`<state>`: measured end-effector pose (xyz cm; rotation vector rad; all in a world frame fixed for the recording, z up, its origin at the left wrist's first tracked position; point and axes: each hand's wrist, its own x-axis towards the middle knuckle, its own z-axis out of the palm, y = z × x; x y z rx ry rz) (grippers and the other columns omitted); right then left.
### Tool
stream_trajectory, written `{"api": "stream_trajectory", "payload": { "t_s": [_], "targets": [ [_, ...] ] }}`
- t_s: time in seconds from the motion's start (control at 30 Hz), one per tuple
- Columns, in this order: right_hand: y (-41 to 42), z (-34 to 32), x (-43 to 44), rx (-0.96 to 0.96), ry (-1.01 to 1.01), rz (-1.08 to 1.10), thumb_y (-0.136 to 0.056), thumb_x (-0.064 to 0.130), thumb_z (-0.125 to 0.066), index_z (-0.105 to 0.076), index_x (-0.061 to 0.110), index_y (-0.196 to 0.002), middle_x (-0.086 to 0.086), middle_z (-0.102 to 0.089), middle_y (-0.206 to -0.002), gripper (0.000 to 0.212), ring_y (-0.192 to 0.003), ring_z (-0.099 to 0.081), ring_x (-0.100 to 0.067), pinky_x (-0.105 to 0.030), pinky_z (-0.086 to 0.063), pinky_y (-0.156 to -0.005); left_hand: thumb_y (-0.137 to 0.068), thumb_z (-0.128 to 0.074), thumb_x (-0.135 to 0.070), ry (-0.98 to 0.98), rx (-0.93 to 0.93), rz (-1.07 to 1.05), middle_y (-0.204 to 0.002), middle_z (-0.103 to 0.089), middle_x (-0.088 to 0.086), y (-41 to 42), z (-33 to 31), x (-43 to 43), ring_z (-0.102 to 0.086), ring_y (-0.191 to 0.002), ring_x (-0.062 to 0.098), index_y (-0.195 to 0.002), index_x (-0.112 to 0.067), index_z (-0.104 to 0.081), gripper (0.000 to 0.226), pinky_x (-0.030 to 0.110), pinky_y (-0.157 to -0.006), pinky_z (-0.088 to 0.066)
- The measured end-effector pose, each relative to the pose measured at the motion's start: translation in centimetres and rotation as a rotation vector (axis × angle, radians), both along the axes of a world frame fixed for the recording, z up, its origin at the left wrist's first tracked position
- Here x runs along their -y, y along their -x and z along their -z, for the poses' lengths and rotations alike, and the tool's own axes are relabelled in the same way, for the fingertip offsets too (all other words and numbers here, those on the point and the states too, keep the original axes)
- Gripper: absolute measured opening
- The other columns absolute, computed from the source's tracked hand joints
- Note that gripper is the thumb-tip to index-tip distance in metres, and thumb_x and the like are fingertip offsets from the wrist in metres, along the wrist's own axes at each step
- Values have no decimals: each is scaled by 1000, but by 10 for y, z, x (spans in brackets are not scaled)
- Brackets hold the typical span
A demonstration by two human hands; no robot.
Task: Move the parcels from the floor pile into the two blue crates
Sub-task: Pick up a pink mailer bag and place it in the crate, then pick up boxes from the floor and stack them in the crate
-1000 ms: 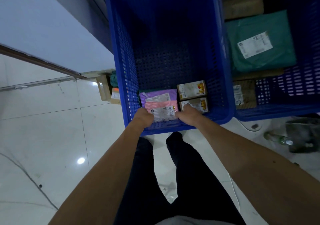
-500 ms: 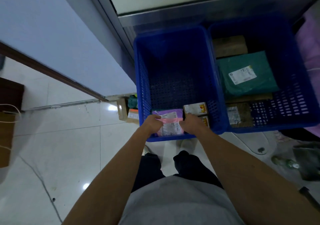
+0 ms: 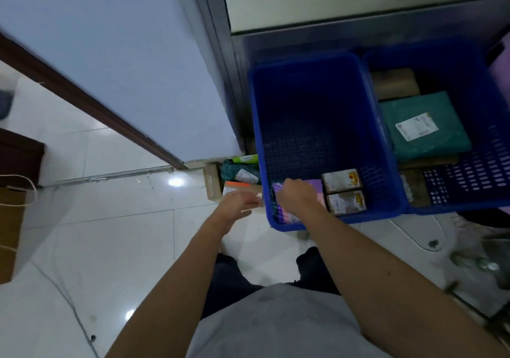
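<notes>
Two blue crates stand side by side against the wall. The left crate holds a purple parcel and two small brown boxes at its near end. The right crate holds a green parcel and brown boxes. The floor pile lies in the gap left of the left crate. My left hand hovers outside the crate near that pile, fingers apart and holding nothing. My right hand is over the purple parcel inside the crate. Its grip is unclear.
A pale door panel with a brown bottom edge runs along the left. Dark wooden furniture and a white cord stand at the far left. A bottle and dark objects lie on the white tiled floor at the right.
My left hand has let go of the purple parcel and moved left out of the crate toward the floor pile. My head has risen, so the crates look smaller.
</notes>
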<state>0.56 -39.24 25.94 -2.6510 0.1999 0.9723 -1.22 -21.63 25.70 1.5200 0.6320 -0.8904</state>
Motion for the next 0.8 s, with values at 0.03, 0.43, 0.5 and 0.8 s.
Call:
{"api": "stream_trajectory", "payload": {
  "t_s": [0.03,0.43,0.5,0.8],
  "targets": [
    [3,3,-19,0,13,2,-102,32,-43,-60,6,-112,-15,-64,-116,33,-102,-61,-33,-37,-46,-80,-99,-54,-17,-5,-6,-43,-116,-70,11,-4,5,-20,-66,-111,22,-119,-6,-64,25,40,-103,-47],
    [39,63,-181,-161,79,110,-98,34,-42,-59,11,-91,-6,-59,-87,29,-73,-53,-24,-31,-39,-59,-90,-62,-20,-137,-112,36,-99,-70,11,-41,73,-219,-64,-86,21,-106,-5,-69,24,29,-74,-45],
    [37,81,-188,-200,80,124,-98,36,-42,-62,9,-94,-5,-60,-86,33,-75,-56,-23,-31,-43,-60,-92,-61,-18,-173,-113,93,-101,-69,12,-49,92,-232,-63,-85,20,-107,-3,-68,23,24,-66,-44],
    [5,220,-192,-405,20,201,-96,38,-41,-54,11,-98,-4,-56,-90,30,-82,-57,-23,-30,-40,-61,-71,-60,-40,-296,-122,275,-117,-66,3,-67,221,-248,-62,-109,24,-104,-24,-68,38,44,-102,-49]
  ]
}}
